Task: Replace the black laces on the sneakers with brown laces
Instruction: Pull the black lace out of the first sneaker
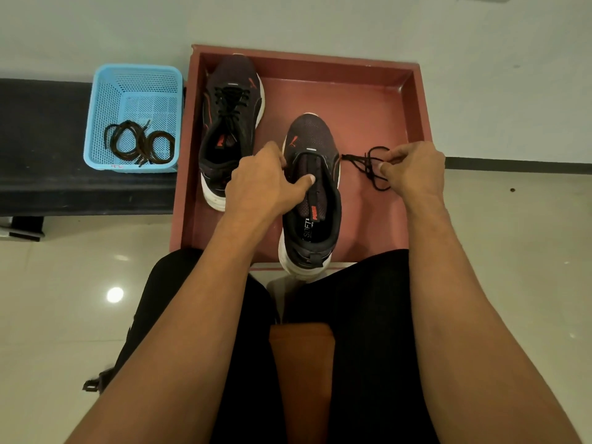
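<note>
the left hand (262,177) grips the near sneaker (312,193); the right hand (413,169) pinches the bunched black lace (368,163), nearly pulled free. next, probably the brown laces (139,142).

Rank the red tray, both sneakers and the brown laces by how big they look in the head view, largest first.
1. red tray
2. laced sneaker and unlaced sneaker: they look alike, and the unlaced one is nearer the camera, so I won't rank them.
3. brown laces
</note>
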`<action>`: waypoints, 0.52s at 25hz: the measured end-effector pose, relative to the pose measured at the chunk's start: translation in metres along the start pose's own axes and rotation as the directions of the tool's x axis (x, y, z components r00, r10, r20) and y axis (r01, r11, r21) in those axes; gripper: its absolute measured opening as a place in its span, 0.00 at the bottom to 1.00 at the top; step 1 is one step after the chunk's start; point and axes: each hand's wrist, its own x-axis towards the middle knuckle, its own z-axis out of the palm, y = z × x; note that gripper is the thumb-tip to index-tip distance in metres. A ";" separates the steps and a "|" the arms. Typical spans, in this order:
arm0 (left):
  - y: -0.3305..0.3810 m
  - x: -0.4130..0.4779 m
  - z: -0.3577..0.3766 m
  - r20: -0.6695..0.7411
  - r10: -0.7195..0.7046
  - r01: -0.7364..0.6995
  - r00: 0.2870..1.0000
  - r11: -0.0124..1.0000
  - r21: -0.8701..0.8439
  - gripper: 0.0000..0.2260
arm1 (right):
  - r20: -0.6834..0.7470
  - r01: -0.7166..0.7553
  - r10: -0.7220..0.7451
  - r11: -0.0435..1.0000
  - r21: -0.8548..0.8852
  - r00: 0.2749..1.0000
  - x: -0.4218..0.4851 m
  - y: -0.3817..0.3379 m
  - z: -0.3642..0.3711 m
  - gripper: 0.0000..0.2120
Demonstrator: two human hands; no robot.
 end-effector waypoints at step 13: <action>0.003 -0.002 -0.006 -0.001 -0.021 0.020 1.000 0.954 -0.300 0.08 | 0.279 0.223 -0.135 0.923 -0.314 0.951 0.018 -0.011 0.018 0.38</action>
